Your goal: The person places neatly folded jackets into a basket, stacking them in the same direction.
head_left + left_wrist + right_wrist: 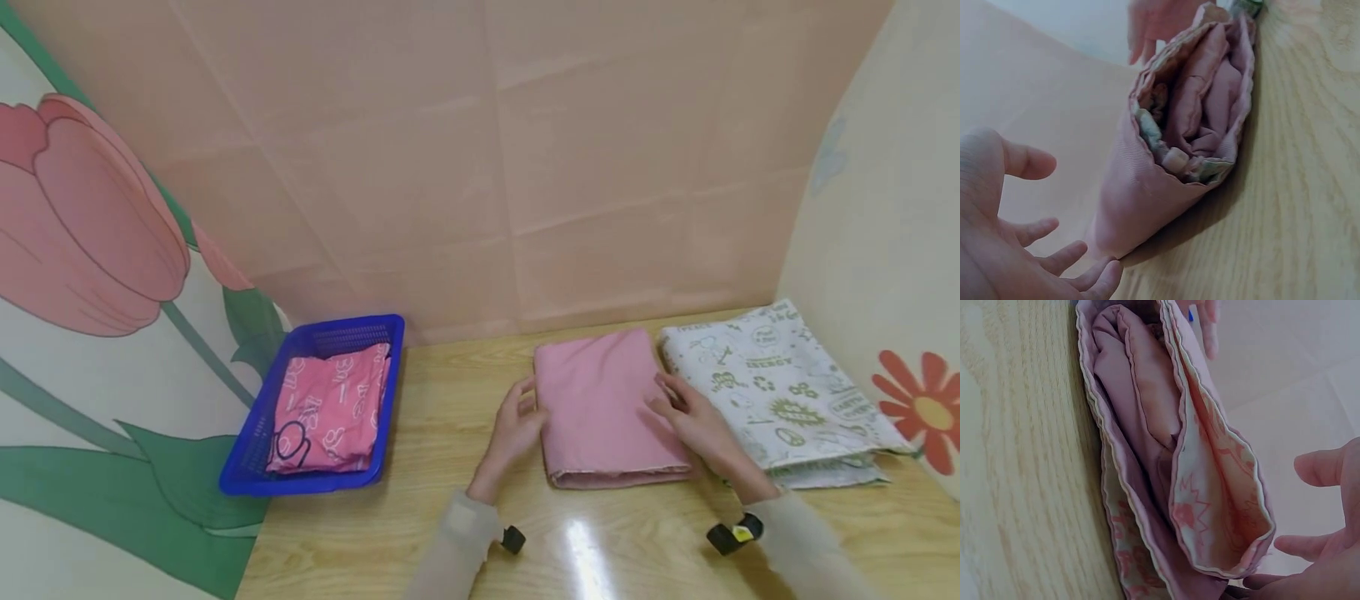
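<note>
A folded pink cloth [603,408] lies on the wooden table, its layered open edge toward me. At its left side is my left hand [512,429], with fingers spread and loosely bent. My right hand [697,425] is at the cloth's right edge, thumb and fingers apart. In the left wrist view the cloth's folds [1210,106] show pink layers tucked inside, and fingertips reach its lower corner. The right wrist view shows a pale lining [1210,506] with reddish print, with the fingers right beside the fold. Neither hand grips the cloth.
To the left stands a blue plastic basket [232,479] holding a folded pink printed cloth [330,408]. A white cloth with green print [780,383] lies folded at the right, close beside the pink one. A pinkish backdrop [510,167] hangs behind the table.
</note>
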`<state>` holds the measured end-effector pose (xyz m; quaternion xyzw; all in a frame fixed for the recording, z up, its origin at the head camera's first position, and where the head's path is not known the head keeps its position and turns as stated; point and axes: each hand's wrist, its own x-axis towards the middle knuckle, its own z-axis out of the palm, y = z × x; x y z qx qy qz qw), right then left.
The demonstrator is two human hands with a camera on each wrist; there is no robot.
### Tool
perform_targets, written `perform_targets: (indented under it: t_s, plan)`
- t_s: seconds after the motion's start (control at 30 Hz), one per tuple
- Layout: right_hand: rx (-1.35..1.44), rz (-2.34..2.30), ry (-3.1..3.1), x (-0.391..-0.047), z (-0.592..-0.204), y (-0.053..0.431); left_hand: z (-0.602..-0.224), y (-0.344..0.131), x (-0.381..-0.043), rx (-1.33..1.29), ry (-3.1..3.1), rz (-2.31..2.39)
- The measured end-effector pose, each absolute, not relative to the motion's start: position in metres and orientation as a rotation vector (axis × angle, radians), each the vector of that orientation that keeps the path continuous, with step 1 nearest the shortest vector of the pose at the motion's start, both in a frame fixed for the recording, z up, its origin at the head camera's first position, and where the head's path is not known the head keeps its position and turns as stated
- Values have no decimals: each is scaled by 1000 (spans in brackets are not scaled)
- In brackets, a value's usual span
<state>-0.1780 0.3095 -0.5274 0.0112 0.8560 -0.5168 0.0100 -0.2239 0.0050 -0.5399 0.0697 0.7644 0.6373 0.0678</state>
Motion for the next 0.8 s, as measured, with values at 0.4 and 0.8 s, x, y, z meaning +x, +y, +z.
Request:
perform_targets:
  t_s: [0.4, 0.8]
  plan:
    - [121, -1536, 2708, -181, -532, 311, -548, 15, -222, 271, 2266, 1891]
    - [112, -1602, 2596, -189, -533, 308, -548, 18, -224, 160, 2271, 1871]
